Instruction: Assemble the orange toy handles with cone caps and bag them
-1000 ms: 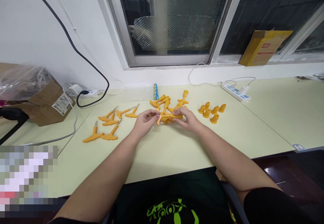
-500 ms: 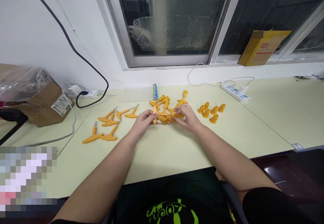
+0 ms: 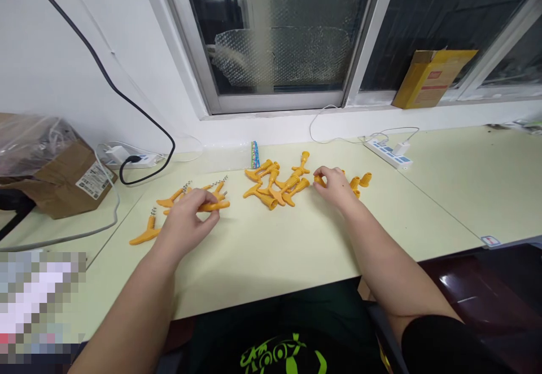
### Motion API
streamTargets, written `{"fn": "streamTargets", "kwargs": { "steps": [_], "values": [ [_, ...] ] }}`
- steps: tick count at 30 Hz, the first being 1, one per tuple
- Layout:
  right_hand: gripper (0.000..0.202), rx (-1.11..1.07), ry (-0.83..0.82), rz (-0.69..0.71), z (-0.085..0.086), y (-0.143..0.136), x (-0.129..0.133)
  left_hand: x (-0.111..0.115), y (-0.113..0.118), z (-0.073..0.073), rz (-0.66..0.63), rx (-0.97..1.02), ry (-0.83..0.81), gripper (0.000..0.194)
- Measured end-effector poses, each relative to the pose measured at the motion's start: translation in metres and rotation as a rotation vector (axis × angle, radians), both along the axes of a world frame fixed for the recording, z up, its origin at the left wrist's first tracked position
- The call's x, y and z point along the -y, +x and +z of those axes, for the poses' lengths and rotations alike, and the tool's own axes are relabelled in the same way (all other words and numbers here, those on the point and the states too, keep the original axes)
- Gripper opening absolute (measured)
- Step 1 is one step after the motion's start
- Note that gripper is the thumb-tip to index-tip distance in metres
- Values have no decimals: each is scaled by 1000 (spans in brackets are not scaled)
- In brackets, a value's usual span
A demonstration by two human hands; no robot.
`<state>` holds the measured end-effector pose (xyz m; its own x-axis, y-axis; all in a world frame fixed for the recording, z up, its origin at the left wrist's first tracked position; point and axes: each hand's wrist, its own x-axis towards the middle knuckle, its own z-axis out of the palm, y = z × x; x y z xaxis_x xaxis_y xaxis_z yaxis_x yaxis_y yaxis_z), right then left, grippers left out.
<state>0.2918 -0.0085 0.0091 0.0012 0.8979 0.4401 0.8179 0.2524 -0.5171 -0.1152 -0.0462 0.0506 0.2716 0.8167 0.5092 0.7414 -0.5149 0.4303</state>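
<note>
My left hand [image 3: 188, 219] is pinched on a yellow corkscrew [image 3: 214, 206], gripping its T-shaped handle above other uncapped corkscrews. One of those, a corkscrew [image 3: 146, 235] with bare spiral, lies left of the hand. My right hand [image 3: 334, 188] closes its fingertips round a yellow cap [image 3: 319, 181], partly hidden by the fingers. Beside and behind that hand stand several loose caps [image 3: 366, 180], some covered by it. Between my hands lies a pile of capped corkscrews [image 3: 292, 181].
A clear plastic bag with a blue-green header [image 3: 254, 154] lies by the wall. A cardboard box [image 3: 71, 176] and black cable [image 3: 105, 72] are at left. A power strip [image 3: 388, 154] sits at back right; a yellow carton [image 3: 434, 79] leans against the window.
My hands were together over the pile with a corkscrew and cap. They have separated: the left moved left to the uncapped corkscrews, the right moved right to the caps.
</note>
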Motion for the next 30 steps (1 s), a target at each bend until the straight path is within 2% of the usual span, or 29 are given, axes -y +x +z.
{"fn": "streamTargets", "kwargs": {
  "steps": [3,6,10,13,16,19,22,26,30],
  "values": [
    [19,-14,-158,-110,0,6,-2,19,-16,-12,-21,-142,-35,8],
    [21,-32,-309,-184,-2,8,-2,32,-25,-28,-33,-201,-70,7],
    [25,13,-346,-230,-3,10,-1,38,-34,-44,-69,-267,-96,6],
    [32,88,-323,-280,-1,9,2,36,-39,-49,-61,-344,-157,11],
    [35,136,-225,-276,1,-1,4,30,-45,-49,-63,-392,-205,18],
    [33,163,-96,-43,-3,-18,2,22,-49,-45,-62,-417,-225,22],
    [38,221,-82,159,-12,-33,-3,13,-50,-42,-35,-456,-247,24],
    [42,272,-141,154,-21,-40,-9,4,-42,-33,26,-525,-328,26],
    [38,289,-160,161,-21,-36,-9,4,-17,-14,117,-666,-476,35]
  ]
}}
